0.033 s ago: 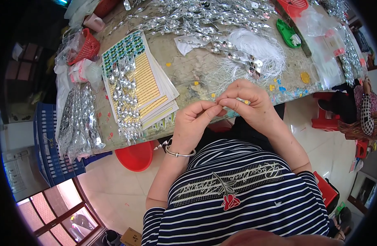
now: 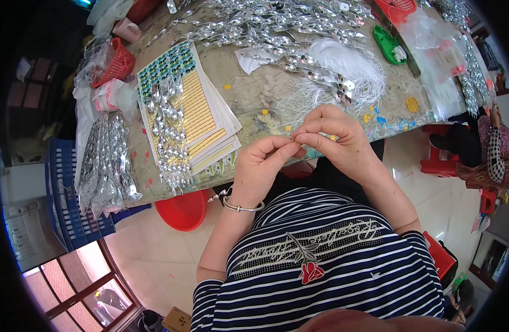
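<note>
No visible chg vs a moment ago, so handwork's no further: L hand [image 2: 258, 164] & R hand [image 2: 343, 138] fingertips pinched tog., can't tell on what; silver twisted strand [image 2: 219, 195] L of fingers, white thread bundle [image 2: 351, 62] beyond.

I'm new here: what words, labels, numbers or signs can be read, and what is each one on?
I won't copy wording, but print shows here:
Striped shirt: large pale decorative lettering, beside a red rose.
Blue panel at left: small pale marks, too small to read.
Cardboard box at the bottom: dark marks, too small to read.
Printed sheets: patterned rows, no words I can make out.
</note>
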Tool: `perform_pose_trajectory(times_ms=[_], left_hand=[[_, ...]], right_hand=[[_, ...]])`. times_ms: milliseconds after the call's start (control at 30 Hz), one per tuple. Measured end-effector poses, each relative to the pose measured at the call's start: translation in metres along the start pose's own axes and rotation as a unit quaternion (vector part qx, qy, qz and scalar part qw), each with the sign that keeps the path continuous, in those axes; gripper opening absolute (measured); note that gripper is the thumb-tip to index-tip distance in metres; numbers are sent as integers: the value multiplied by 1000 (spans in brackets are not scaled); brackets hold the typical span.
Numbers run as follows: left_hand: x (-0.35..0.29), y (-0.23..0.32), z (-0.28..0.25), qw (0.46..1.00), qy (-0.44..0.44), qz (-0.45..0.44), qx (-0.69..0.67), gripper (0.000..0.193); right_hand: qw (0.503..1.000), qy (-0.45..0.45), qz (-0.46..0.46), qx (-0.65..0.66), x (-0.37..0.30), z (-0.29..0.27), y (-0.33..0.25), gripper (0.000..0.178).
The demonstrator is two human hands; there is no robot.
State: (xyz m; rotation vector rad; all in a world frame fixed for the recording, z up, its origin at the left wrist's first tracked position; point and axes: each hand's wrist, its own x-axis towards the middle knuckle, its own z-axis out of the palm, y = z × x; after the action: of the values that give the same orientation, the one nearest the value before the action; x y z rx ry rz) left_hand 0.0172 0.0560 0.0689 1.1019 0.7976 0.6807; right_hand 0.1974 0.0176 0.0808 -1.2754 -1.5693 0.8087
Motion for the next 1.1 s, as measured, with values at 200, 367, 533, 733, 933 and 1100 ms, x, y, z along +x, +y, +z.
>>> perform_pose_trajectory(times_ms=[200,367,533,733,933,1100], left_hand=[[-1,3,1,999,-20,-25,19,10],[0,0,0,998,-42,-43,23,10],[1,-5,1,999,-32,-30,6,12],[1,-5,11,999,9,-21,-41,11],[0,-6,9,999,16,-17,-39,11],[0,-6,6,999,10,-25,-36,11]], right_hand=[[1000,9,0,-22,1,-3,-1,12],[999,-27,17,6,0,-4,-2,9],[997,-8,62,53,-2,-3,1,7],[994,30,70,76,-5,0,4,7],[995,33,62,75,-8,1,9,9],[993,23,68,90,-9,2,11,10]])
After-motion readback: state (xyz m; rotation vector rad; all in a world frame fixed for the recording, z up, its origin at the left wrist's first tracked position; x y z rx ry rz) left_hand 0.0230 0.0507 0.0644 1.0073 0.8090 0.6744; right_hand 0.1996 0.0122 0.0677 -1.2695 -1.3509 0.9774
